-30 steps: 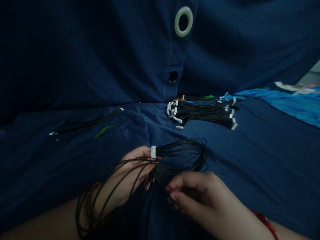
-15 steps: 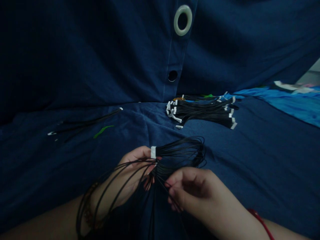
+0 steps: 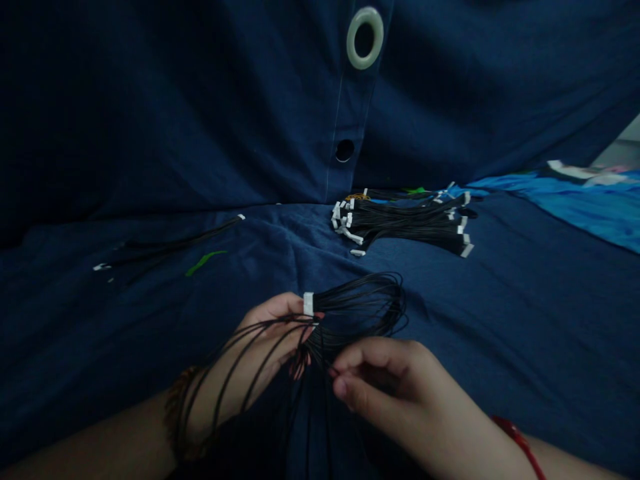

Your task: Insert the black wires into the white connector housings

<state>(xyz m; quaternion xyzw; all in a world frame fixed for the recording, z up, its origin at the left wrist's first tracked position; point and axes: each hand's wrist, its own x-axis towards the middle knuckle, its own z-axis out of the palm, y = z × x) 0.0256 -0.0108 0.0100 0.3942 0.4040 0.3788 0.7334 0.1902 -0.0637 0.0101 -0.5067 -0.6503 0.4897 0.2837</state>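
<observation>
A looped bundle of thin black wires (image 3: 360, 293) with a white connector (image 3: 309, 304) on its end is pinched in my left hand (image 3: 270, 340). Loose black wires fan out from that grip, some arching over the wrist and others hanging down. Close by on the right, my right hand (image 3: 385, 383) has its thumb and index finger pressed together at the wires below the loop. Whether a single wire sits between those fingertips is hard to make out in the dim light.
Behind my hands lies a pile of black wire harnesses (image 3: 405, 220) with white connectors. A few more wires (image 3: 185, 239) and a green strip (image 3: 205, 262) lie at left on the dark blue cloth (image 3: 525, 320). Blue material (image 3: 575, 207) spreads at the right. A cloth with a ringed hole (image 3: 365, 38) hangs behind.
The loose wires over my left wrist have shifted slightly right. My right fingertips have closed into a tighter pinch near the hanging wires. The pile behind has not moved.
</observation>
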